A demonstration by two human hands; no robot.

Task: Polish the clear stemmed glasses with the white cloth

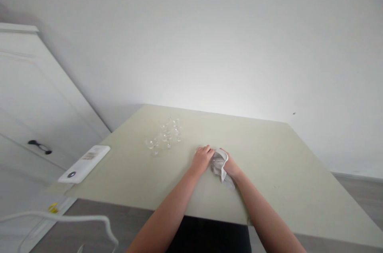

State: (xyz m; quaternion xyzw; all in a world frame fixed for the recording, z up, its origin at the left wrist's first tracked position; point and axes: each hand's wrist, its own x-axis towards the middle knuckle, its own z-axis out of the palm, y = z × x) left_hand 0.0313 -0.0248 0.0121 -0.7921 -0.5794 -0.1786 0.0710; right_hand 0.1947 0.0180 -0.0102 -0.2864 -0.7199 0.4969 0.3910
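Over the middle part of the counter [299, 189], a pale cloth [220, 160] was gripped by the right hand [231, 164], its fingertips hidden. The left hand [202, 158] was curled against the cloth; whether anything was pinched by it could not be told. Clear vessels [166, 137] were grouped toward the counter's far left, and a white box [85, 163] was placed at the counter's left edge.

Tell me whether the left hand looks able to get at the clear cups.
Likely yes: nothing visible stands between the left hand and the clear cups on the table, though that hand is at the pale cloth.
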